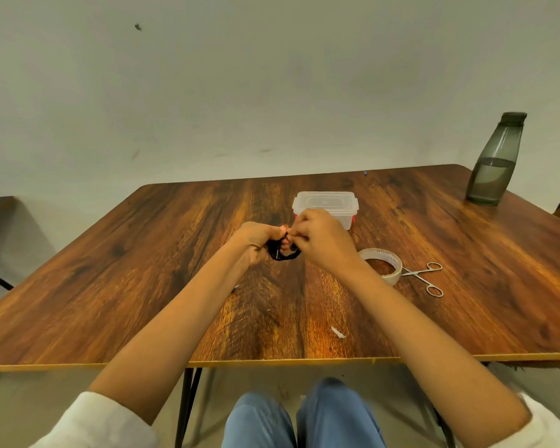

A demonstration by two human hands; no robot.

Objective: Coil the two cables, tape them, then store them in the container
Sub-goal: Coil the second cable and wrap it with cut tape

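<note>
Both hands meet mid-frame: the left hand (256, 242) grips a small black cable coil (286, 255), and the right hand (320, 240) pinches its top. The thin, springy loops could burst loose if either grip eases before tape binds them. The clear plastic container (325, 202), lid on, sits just behind. A pale tape roll (392, 261) and slim steel scissors (429, 276) lie to the right on the wood-grain counter (143, 270).
</note>
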